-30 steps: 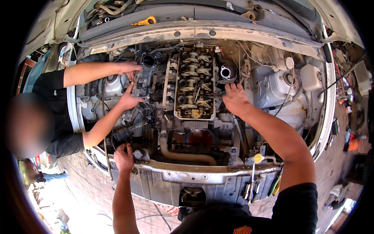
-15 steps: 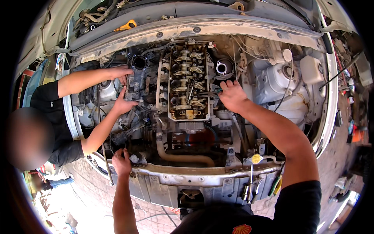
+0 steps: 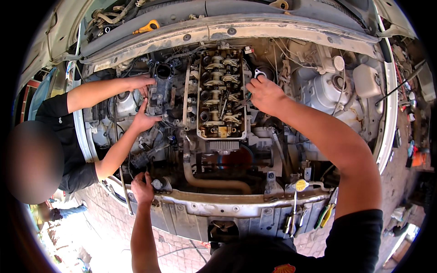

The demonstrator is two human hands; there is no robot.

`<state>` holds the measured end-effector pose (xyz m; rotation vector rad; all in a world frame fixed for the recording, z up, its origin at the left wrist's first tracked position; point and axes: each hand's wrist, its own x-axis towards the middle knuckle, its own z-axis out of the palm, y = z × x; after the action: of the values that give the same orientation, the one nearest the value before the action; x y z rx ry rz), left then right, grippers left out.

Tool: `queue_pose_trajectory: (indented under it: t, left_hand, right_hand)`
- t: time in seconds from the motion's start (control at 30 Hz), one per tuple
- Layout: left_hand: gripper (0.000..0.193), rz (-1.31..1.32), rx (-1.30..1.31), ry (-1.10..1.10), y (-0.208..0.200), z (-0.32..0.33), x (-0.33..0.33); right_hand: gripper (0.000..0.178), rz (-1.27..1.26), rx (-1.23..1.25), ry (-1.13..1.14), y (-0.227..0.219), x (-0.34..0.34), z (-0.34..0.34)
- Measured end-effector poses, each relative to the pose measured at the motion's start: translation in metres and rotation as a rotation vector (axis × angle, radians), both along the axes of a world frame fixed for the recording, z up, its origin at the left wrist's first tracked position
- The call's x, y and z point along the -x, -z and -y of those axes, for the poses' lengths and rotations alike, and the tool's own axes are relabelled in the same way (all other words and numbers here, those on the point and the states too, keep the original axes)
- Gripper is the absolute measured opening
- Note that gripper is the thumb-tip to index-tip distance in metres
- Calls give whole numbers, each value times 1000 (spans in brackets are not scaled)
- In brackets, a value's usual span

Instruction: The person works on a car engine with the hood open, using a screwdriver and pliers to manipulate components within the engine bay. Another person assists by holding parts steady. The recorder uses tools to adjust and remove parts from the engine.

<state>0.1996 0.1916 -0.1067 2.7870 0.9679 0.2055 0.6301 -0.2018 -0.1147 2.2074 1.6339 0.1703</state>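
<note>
In the middle of the engine bay lies an open cylinder head [image 3: 222, 93], its rocker arms and camshaft bare and oily. My right hand [image 3: 268, 96] is closed around pliers [image 3: 241, 105] with dark jaws and a bit of teal grip showing; the jaws reach over the head's right edge. What the tips touch is too small to tell. My left hand [image 3: 143, 189] is at the front left by the radiator panel, fingers curled over a dark part beside a small capped neck [image 3: 157, 184]. What those fingers grip is hidden.
At the left, a co-worker's two hands [image 3: 146, 119] rest by the dark intake part [image 3: 159, 98]. A yellow cap [image 3: 300, 184], screwdrivers [image 3: 291, 220] and yellow-green pliers [image 3: 325, 216] are along the front panel. A hood prop rod [image 3: 119, 150] stands at left.
My right hand has moved up and slightly left with the pliers, now partly covering the round metal outlet beside the head. My left hand and the co-worker's hands stay nearly where they were.
</note>
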Motion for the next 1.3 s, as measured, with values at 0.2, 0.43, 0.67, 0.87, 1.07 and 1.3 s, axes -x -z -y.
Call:
queue_pose_trajectory:
  t: [0.2, 0.43, 0.67, 0.87, 1.07, 1.3]
  left_hand:
    - [37, -24, 32, -13, -5, 3, -4]
    - [37, 56, 53, 4, -5, 4, -2]
    - [38, -5, 55, -37, -6, 3, -4]
    - [37, 9, 46, -41, -4, 4, -3]
    - [37, 3, 64, -24, -9, 6, -5]
    - [35, -17, 34, -23, -9, 7, -7]
  right_hand:
    - [18, 251, 91, -382, -34, -9, -35]
    - [21, 117, 212, -73, -41, 6, -21]
    - [29, -245, 245, 433, -40, 44, 6]
    - [32, -308, 290, 535, -28, 59, -5]
    - [33, -295, 277, 523, -20, 60, -3]
    - [35, -98, 356, 358, -41, 50, -23]
